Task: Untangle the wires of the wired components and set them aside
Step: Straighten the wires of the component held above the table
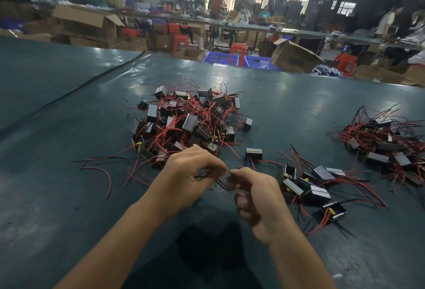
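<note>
Entries as I read them off the head camera, nearest first.

1. Left hand (184, 177) – over the near part of the green table (57, 208). Thumb and forefinger pinch thin wires (220, 184); the other fingers curl loosely beneath.
2. Right hand (254, 199) – its fingertips meet the left's. Thumb and forefinger pinch the same wires and the lower fingers fold into the palm. I cannot tell whether a component sits inside that fist.
3. Small set (315, 188) of black block components with red and black leads, just right of the right hand, lying loosely side by side on the table.
4. Loose red wire (104, 175), curved, left of the left hand.
5. Single component (253, 153), alone, between the small set and the main heap.
6. Main heap (184, 121), directly beyond the hands, red leads knotted through the blocks.
7. Second heap (386, 146), at the far right, well apart from the main one.
8. Past the table edge: a tipped cardboard box (295, 55), blue crates (220, 58), and people (216, 1) at a long bench, blurred.
</note>
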Available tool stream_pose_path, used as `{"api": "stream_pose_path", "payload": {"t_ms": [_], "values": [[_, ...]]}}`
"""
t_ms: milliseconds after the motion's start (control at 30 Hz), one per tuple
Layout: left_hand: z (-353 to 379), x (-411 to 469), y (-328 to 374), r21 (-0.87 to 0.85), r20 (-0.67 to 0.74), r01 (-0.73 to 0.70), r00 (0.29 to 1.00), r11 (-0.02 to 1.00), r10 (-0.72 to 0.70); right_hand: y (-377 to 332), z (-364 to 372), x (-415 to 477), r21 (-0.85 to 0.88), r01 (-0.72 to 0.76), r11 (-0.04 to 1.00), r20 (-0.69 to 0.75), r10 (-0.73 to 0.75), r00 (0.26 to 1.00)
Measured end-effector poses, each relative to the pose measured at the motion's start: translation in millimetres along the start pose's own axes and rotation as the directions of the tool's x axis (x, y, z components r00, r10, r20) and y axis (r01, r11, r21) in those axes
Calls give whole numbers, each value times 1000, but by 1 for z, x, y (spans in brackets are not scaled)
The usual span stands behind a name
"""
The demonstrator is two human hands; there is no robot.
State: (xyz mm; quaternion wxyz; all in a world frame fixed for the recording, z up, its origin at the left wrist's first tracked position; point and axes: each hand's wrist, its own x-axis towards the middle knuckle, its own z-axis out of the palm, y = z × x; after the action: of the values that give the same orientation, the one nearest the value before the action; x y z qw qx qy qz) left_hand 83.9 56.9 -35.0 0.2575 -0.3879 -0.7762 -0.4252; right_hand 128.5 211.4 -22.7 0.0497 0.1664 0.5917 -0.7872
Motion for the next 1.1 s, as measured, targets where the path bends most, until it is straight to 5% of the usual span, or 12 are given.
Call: {"api": "stream_pose_path", "payload": {"t_ms": [100, 200, 267, 333, 467, 633, 1100], "values": [[-1, -1, -2, 98, 55, -86, 995, 991, 80, -4, -4, 1, 70, -175, 982, 108, 167, 980], [-5, 0, -3, 69, 33, -32, 999, 997, 30, 2, -4, 2, -199, 193, 961, 75, -181, 981], [-8, 0, -4, 50, 27, 20, 999, 999, -21, 12, -6, 7, -470, 561, 682, 133, -574, 808], [-9, 1, -4, 22, 22, 67, 997, 998, -68, 18, -10, 14, -601, 738, 308, 279, -784, 555], [-9, 2, -1, -89, -10, 158, 987, 983, -160, 21, -17, 21, -601, 795, 79, 389, -840, 378], [-5, 3, 4, -136, -57, 206, 975, 969, -215, 23, -16, 21, -579, 811, 83, 299, -904, 305], [0, 1, 3, -142, -52, 225, 971, 964, -234, 22, -14, 17, -625, 779, 43, 299, -909, 290]]}}
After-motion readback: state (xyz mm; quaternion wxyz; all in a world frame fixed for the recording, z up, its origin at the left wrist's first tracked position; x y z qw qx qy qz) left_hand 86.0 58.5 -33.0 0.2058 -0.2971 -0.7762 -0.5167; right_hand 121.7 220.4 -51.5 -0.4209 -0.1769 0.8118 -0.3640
